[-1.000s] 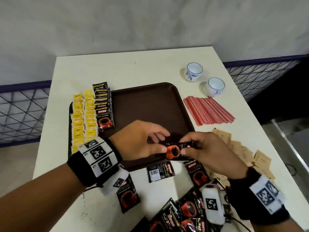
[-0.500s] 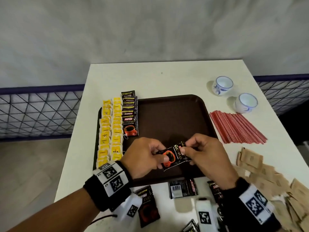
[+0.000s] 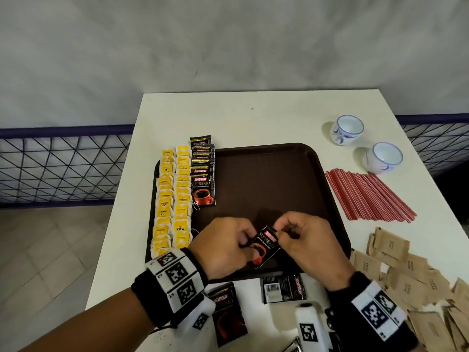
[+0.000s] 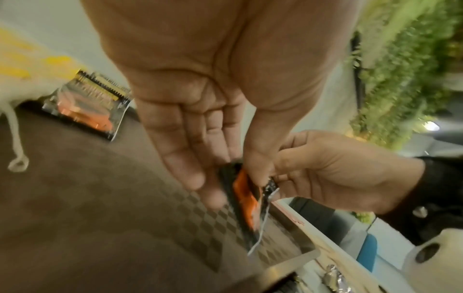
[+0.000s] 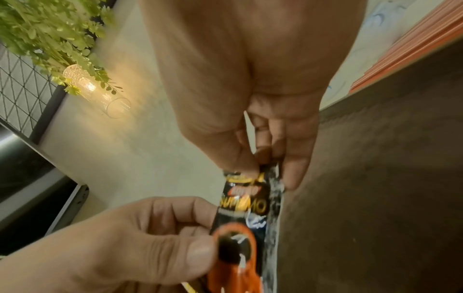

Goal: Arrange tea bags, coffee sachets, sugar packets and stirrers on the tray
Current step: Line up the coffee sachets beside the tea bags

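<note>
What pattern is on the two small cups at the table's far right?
White with blue painted swirls; the cups show best in the head view.

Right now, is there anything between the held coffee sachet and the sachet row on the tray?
Nothing visible: bare tray floor lies between the held coffee sachet and the sachet row.

Both hands (image 4: 250,150) on coffee sachet (image 4: 244,198)
</note>
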Available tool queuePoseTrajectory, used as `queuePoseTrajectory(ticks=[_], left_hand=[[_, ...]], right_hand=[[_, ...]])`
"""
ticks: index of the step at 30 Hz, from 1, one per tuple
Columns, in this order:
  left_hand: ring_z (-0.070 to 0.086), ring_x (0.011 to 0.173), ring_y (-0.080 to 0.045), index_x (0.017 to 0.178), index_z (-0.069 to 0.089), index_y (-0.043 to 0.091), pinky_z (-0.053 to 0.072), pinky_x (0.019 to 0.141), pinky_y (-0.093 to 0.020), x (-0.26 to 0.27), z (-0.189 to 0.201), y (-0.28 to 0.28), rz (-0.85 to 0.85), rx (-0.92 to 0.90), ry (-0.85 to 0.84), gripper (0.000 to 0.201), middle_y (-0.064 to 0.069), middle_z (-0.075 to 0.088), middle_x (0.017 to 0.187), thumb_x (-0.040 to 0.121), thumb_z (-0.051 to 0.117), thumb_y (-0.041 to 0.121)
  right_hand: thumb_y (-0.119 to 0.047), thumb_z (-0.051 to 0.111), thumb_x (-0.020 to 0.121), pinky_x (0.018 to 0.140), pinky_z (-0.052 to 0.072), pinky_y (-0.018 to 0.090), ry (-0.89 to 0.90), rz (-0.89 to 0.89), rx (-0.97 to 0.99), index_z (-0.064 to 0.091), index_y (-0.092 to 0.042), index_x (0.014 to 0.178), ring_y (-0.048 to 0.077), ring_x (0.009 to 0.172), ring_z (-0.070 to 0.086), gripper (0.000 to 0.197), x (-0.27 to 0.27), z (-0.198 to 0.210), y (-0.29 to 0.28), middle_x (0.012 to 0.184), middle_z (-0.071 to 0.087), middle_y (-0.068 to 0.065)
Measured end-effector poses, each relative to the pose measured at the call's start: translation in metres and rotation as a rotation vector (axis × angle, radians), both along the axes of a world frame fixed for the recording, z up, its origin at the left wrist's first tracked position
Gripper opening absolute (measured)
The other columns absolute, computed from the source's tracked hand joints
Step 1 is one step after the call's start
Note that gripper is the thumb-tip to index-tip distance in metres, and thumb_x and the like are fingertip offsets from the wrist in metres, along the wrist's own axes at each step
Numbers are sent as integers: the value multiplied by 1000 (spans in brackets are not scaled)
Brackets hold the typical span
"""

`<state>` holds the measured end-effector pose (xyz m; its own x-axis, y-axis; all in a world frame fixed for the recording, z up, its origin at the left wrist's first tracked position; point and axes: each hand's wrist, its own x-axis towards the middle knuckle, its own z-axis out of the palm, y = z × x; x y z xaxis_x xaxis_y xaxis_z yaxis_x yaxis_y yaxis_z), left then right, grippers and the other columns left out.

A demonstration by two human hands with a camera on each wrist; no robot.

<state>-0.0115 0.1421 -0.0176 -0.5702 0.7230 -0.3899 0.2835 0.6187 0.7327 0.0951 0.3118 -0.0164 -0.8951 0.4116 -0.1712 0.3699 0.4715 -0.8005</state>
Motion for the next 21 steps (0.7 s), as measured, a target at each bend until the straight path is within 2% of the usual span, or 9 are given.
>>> queuePoseTrajectory(ticks=[2,4,7,11,15,19,21], left_hand=[[64,78,0,100,67,37,55,73,-24,-4,4,3,-20,37,39,28,15,67,88,74,79,38],[66,73,-3,94,71,32,57,70,-30,-5,8,8,-15,108,15,18,11,69,82,78,77,27],[65,64,-8,84,72,24,55,66,-38,-7,12,12,45,185,61,7,7,69,71,81,75,19],[67,66,-10,84,72,28,57,69,-38,-12,11,10,139,222,29,10,6,70,73,80,75,19],[69,74,-3,87,77,27,57,73,-28,-6,11,11,179,304,33,12,11,74,79,84,72,16],[71,77,-12,88,78,24,58,78,-41,-9,10,11,263,371,-29,18,6,75,80,82,72,8],[71,75,-15,85,78,24,58,77,-43,-9,9,11,268,376,-13,19,5,75,78,81,72,7]], right_hand=[[0,70,80,66,53,23,17,95,4,72,-28,78,9,69,67,28,0,5,0,77,68,-8],[1,70,80,67,55,28,52,132,16,73,-28,78,11,69,66,29,-3,9,-1,78,67,-7],[-2,71,83,70,56,28,128,55,-18,72,-30,81,12,73,67,27,-5,9,-3,79,68,-6],[-5,70,86,70,59,39,128,-49,-177,71,-32,83,15,67,69,27,-3,4,-7,75,71,-5],[-1,69,85,64,57,36,170,-43,-154,72,-28,80,16,63,66,28,-3,5,-12,69,68,-5],[-1,68,87,67,57,34,169,-86,-231,73,-28,83,14,66,69,27,-6,1,-10,73,70,-2],[-2,68,88,66,55,34,164,-109,-260,72,-30,83,16,64,68,28,-6,-1,-10,71,68,1]])
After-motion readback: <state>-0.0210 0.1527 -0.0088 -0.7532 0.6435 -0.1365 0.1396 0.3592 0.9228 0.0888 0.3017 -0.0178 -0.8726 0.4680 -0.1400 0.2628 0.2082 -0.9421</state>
